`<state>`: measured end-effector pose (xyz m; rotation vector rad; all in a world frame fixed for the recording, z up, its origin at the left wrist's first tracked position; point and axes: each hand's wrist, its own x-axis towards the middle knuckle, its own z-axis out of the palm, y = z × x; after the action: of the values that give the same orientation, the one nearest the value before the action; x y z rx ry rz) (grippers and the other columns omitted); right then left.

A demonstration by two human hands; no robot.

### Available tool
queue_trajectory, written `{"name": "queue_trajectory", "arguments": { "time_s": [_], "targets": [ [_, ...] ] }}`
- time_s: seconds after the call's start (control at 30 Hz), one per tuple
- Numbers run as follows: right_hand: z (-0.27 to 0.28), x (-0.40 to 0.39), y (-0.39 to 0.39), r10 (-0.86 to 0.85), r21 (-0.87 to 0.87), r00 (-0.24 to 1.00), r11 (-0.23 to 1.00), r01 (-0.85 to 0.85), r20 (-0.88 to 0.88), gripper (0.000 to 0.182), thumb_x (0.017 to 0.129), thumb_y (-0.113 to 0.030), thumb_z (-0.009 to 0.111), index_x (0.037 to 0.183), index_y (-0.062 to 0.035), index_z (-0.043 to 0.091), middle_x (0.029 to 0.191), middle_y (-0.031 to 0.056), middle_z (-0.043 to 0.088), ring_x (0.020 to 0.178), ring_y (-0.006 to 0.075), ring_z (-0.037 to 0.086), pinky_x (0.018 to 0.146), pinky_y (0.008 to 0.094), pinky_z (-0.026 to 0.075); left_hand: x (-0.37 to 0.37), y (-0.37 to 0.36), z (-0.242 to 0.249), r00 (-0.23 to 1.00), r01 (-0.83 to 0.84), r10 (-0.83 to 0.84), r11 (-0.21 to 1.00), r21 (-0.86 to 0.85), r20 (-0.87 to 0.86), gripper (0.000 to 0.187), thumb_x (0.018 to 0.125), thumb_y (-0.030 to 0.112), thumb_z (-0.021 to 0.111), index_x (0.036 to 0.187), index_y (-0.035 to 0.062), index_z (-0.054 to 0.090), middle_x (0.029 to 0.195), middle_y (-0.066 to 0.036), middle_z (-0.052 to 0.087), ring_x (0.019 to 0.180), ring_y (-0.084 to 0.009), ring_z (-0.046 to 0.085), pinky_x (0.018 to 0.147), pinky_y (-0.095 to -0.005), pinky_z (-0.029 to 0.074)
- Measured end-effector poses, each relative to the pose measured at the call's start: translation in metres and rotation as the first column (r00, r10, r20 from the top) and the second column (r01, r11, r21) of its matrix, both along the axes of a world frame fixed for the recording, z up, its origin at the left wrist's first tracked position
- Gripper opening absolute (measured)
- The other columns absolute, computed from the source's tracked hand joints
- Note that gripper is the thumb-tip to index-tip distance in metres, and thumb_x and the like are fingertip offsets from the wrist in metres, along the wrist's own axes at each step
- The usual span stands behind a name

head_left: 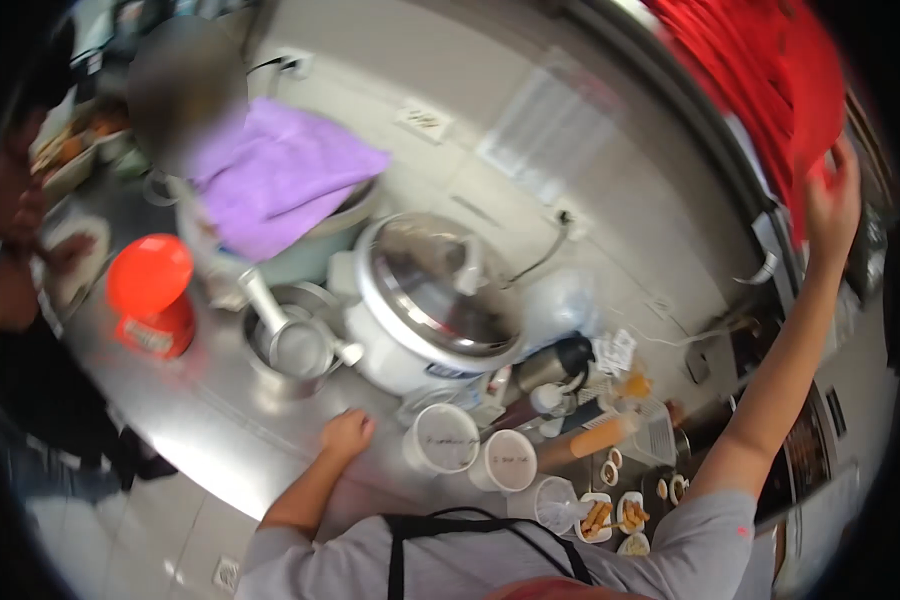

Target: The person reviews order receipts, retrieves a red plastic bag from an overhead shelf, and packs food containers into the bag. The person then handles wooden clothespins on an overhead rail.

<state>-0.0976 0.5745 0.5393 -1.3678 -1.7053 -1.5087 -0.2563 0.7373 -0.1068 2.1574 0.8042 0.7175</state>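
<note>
High at the right, my right hand [835, 205] is raised with its fingers closed on the lower edge of a hanging red sheet [795, 90] with many folds. Whether this sheet is cloth or plastic, I cannot tell. My left hand [348, 432] rests as a loose fist at the near edge of the steel counter [210, 400], with nothing showing in it. Close to that hand stand a lidded white tub [442, 440] with writing on top and a steel pot [280, 370] with a strainer [300, 348] over it.
A large rice cooker [440, 290] stands against the wall, beside a vessel under a purple cloth [280, 180]. An orange-red container [152, 285] sits further left, near another person [20, 300]. Fried sticks in small trays [597, 517], cups and bottles crowd the right.
</note>
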Motion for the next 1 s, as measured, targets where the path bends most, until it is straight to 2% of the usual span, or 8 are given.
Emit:
{"name": "queue_trajectory", "arguments": {
  "time_s": [0.1,0.17,0.27,0.33,0.53,0.6,0.77,1.0],
  "targets": [
    [-0.153,-0.036,-0.001,-0.265,-0.429,0.964,0.873,0.231,-0.02,0.036,0.075,-0.006,0.051,0.11,-0.0028,0.048,0.107,0.0169,0.051,0.097,0.024,0.05,0.081,0.0293,0.038,-0.007,-0.002,0.011,0.995,0.019,-0.002,0.986,-0.165,0.099,0.025,0.075,0.031,0.053,0.075,0.0067,0.054,0.07,-0.009,0.056,0.065,-0.0234,0.054,0.059,-0.0334,0.043],
    [-0.255,-0.071,-0.01,-0.522,-0.787,0.846,0.475,0.394,0.108,0.032,0.07,-0.002,0.051,0.101,-0.0083,0.055,0.072,0.0122,0.058,0.064,0.0237,0.057,0.056,0.0323,0.044,0.009,-0.015,0.001,0.846,0.344,0.031,0.731,-0.59,0.532,0.042,0.08,0.043,0.046,0.102,0.0076,0.048,0.088,-0.007,0.056,0.073,-0.0201,0.055,0.065,-0.0311,0.043],
    [-0.383,-0.108,-0.029,-0.263,-0.917,0.915,0.339,-0.21,-0.307,0.037,0.067,-0.008,0.051,0.103,-0.0179,0.054,0.058,0.0114,0.055,0.045,0.0275,0.052,0.043,0.0377,0.042,-0.027,-0.069,0.09,0.681,0.731,0.319,-0.242,-0.638,0.659,0.033,0.081,0.023,0.05,0.11,0.0088,0.044,0.082,-0.003,0.054,0.062,-0.0087,0.05,0.053,-0.021,0.039],
    [-0.456,-0.117,-0.048,-0.223,-0.807,0.775,0.167,-0.567,-0.591,0.032,0.07,-0.011,0.051,0.101,-0.0147,0.055,0.064,0.013,0.057,0.051,0.0286,0.054,0.05,0.0361,0.045,-0.042,-0.098,0.107,0.641,0.763,0.373,-0.402,-0.505,0.671,0.033,0.081,0.022,0.05,0.11,0.0085,0.044,0.083,-0.004,0.054,0.063,-0.0091,0.05,0.054,-0.0215,0.039],
    [-0.51,-0.141,-0.104,-0.53,-0.484,0.402,0.017,-0.875,-0.747,0.026,0.076,-0.008,0.045,0.099,-0.0059,0.056,0.085,0.0119,0.06,0.078,0.0197,0.058,0.07,0.0277,0.044,-0.069,-0.157,0.104,0.698,0.716,0.236,-0.22,-0.663,0.676,0.034,0.08,0.022,0.05,0.111,0.0075,0.044,0.086,-0.004,0.053,0.067,-0.0105,0.05,0.057,-0.0229,0.04],
    [-0.539,-0.141,-0.121,-0.278,-0.427,0.387,0.101,-0.899,-0.879,0.025,0.077,-0.008,0.044,0.099,-0.0056,0.056,0.085,0.0111,0.06,0.078,0.0194,0.058,0.071,0.0277,0.043,-0.067,-0.171,0.104,0.727,0.685,0.19,-0.122,-0.718,0.66,0.035,0.08,0.022,0.05,0.111,0.0072,0.043,0.088,-0.005,0.053,0.068,-0.011,0.05,0.058,-0.0234,0.04],
    [-0.547,-0.144,-0.172,-0.641,-0.325,0.11,0.227,-0.918,-0.76,0.025,0.076,-0.008,0.051,0.1,-0.0046,0.055,0.078,0.0034,0.055,0.071,0.0087,0.051,0.064,0.0228,0.042,-0.061,-0.194,0.107,0.782,0.598,0.101,0.154,-0.786,0.615,0.036,0.08,0.021,0.05,0.112,0.0064,0.043,0.09,-0.005,0.053,0.072,-0.0121,0.05,0.06,-0.0246,0.041],
    [-0.561,-0.098,-0.289,-0.505,-0.495,0.131,0.704,-0.509,-0.853,0.025,0.072,-0.013,0.054,0.096,-0.0065,0.055,0.078,0.0089,0.051,0.072,0.0211,0.051,0.062,0.0312,0.041,-0.112,-0.174,0.113,0.851,0.423,0.12,0.421,-0.802,0.512,0.037,0.08,0.021,0.05,0.112,0.0052,0.042,0.094,-0.006,0.052,0.076,-0.0137,0.051,0.063,-0.0262,0.042]
  ]
}}
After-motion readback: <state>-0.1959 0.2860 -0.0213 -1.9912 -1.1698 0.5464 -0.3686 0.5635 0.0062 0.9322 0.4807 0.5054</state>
